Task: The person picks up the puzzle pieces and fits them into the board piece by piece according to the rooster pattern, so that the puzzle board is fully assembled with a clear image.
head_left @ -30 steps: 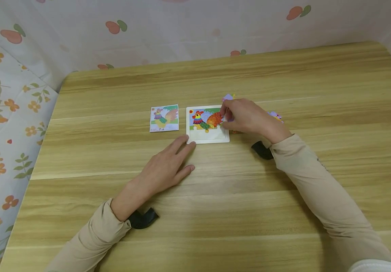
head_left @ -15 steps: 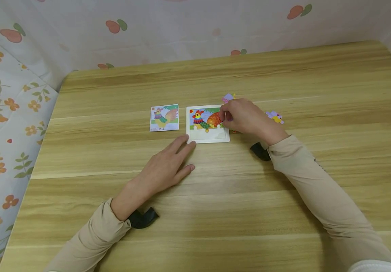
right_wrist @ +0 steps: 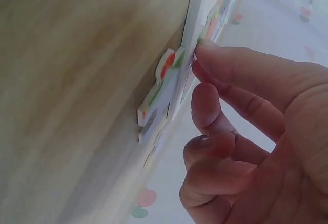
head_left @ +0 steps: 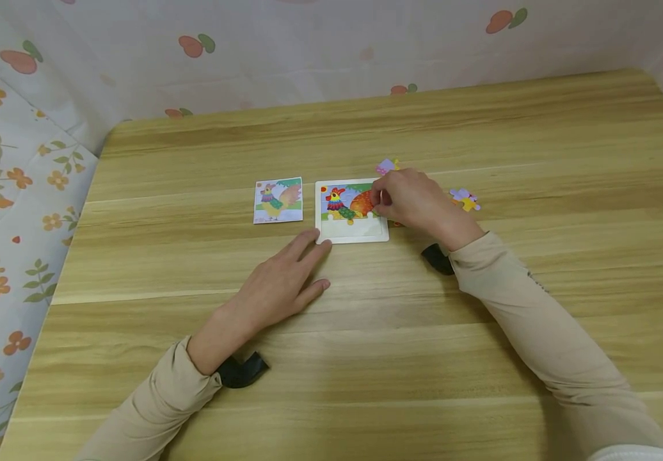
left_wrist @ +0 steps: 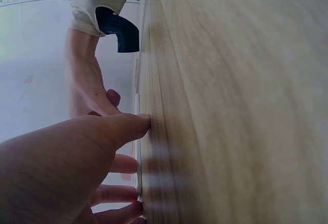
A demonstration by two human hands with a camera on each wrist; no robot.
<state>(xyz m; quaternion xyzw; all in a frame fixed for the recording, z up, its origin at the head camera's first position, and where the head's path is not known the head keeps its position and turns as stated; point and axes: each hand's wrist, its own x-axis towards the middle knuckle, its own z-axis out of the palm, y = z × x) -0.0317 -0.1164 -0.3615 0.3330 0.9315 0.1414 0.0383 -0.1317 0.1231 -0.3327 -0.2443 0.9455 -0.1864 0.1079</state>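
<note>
A white puzzle frame lies on the table, its upper part filled with pieces of a colourful rooster picture and its lower strip bare. My left hand rests by its lower left corner, fingers extended, fingertips touching the rim. At the right side of the frame, my right hand has thumb and forefinger pinched on a puzzle piece, mostly hidden behind the fingers. In the right wrist view the other fingers curl in, and loose puzzle pieces lie beside the frame.
A reference card with the rooster printed pale lies left of the frame. Loose pieces lie at the back, a lilac puzzle piece, and at the right, a yellow and lilac puzzle piece. A patterned curtain hangs behind the wooden table.
My right hand has shifted slightly, its wrist drawing left and down, uncovering more of the loose pieces at the right. The left hand stays still at the frame's corner.
</note>
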